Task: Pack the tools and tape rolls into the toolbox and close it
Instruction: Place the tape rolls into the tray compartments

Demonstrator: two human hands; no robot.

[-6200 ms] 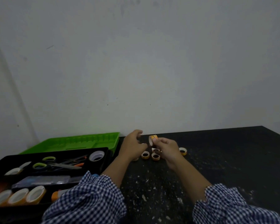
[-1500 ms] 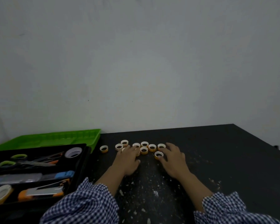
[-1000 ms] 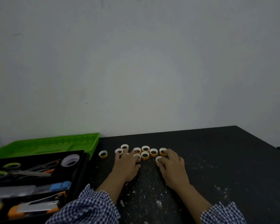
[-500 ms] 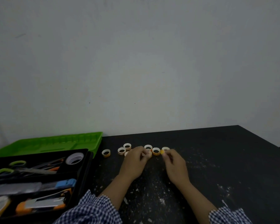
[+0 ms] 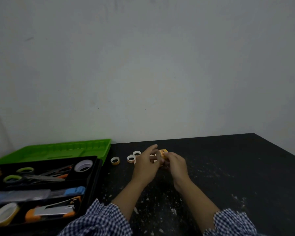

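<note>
1. Toolbox (image 5: pixel 92 184) sits open at far left on the black table (image 5: pixel 228 167), with its green lid (image 5: pixel 66 148) laid back. Scissors (image 5: pixel 32 176) and a white tape roll (image 5: pixel 83 166) are inside.
2. Three loose small rolls (image 5: pixel 131 158) lie flat on the table between the toolbox and the hands, untouched.
3. Left hand (image 5: pixel 146 166): index finger raised, other fingers bent toward the orange roll stack (image 5: pixel 163 152). Cannot tell if it grasps or only touches.
4. Orange roll stack is held up between both hands.
5. Right hand (image 5: pixel 175 163): fingers curled, pinching the stack from the right.
</note>
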